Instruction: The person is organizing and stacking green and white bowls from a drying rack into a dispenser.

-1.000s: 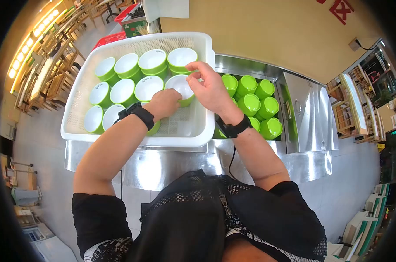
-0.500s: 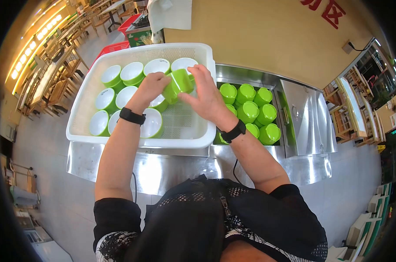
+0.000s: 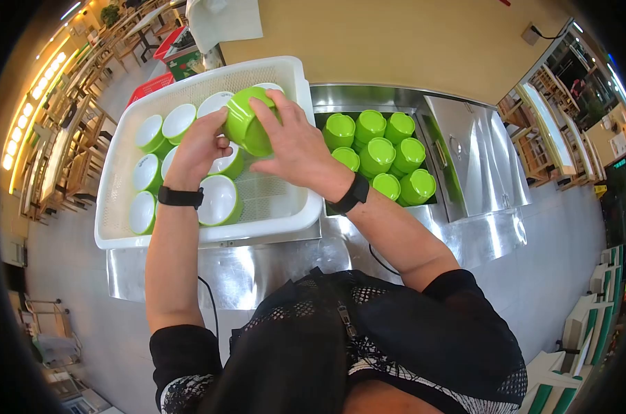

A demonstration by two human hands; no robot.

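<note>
Over the white perforated basket [image 3: 161,240], the left hand [image 3: 199,146], fingers curled, and right hand [image 3: 296,143], fingers half-spread, hold a green bowl [image 3: 240,124], now lifted out and tipped outside-up.

Beyond the hands [image 3: 296,141]: tan wall [image 3: 389,38], with a white sheet [image 3: 225,22] at its left end. Beyond and right: wall socket [image 3: 531,32], black cable [image 3: 552,36] connected. Beyond and left: red basket [image 3: 149,90]. Far left: wooden chairs [image 3: 82,169]; row of lights [image 3: 28,109]. Far right: long light-topped table [image 3: 545,127].
</note>
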